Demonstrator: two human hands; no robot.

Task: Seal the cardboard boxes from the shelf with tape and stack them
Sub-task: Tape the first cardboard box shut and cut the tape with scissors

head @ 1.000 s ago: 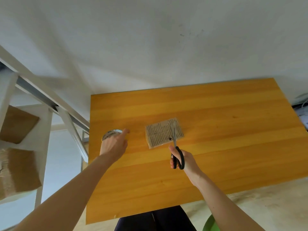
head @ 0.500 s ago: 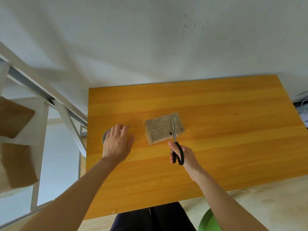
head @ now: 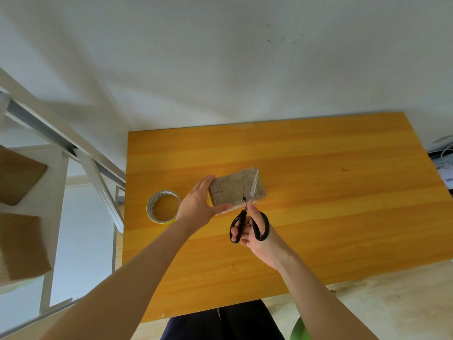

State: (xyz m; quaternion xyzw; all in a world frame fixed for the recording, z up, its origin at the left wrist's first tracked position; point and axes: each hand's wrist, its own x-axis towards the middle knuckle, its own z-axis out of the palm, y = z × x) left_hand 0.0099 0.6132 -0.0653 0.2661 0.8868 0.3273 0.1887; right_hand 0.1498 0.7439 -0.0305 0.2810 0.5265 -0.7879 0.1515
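A small flat cardboard box [head: 232, 190] with printed lines lies in the middle of the orange wooden table [head: 318, 217]. My left hand [head: 197, 204] holds the box's left end, fingers along its far edge and thumb under the near edge. Black-handled scissors [head: 248, 217] are in my right hand [head: 257, 234], their blades slightly apart over the box's right part. A roll of yellow tape [head: 163, 206] lies flat on the table to the left of my left hand.
A white shelf [head: 55, 182] stands at the left with brown cardboard boxes [head: 19, 246] on it. A white wall runs behind the table. Cables and papers [head: 443, 163] sit past the table's right edge. My dark trousers [head: 220, 322] show at the table's near edge.
My left hand left the tape roll and moved right to take hold of the box's left end. The scissors stayed over the box and the blades have parted a little.
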